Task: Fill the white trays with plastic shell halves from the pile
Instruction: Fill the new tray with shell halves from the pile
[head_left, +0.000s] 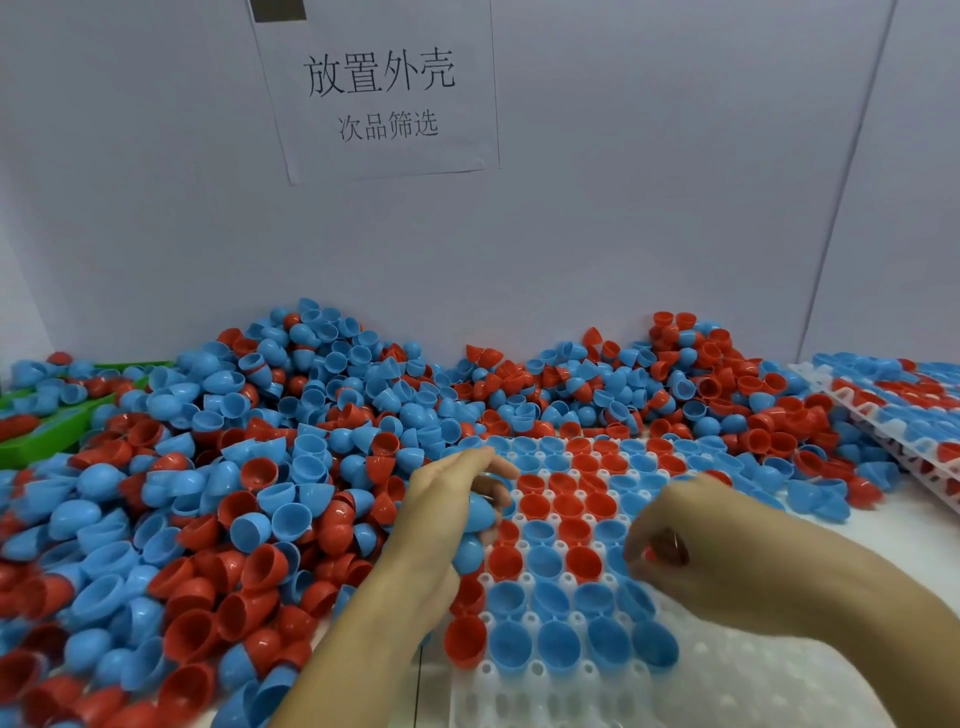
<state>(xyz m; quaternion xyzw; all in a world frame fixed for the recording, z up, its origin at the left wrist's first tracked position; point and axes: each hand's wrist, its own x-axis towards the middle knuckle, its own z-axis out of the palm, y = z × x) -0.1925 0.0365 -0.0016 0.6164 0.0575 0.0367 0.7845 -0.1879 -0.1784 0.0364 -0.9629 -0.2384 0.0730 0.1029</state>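
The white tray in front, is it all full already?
No, the white tray has bare cups along its near end.

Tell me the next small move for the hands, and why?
Probably the right hand should seat its red shell half in a free socket beside the blue halves of the white tray; the near rows are bare, and the left hand already holds blue shell halves.
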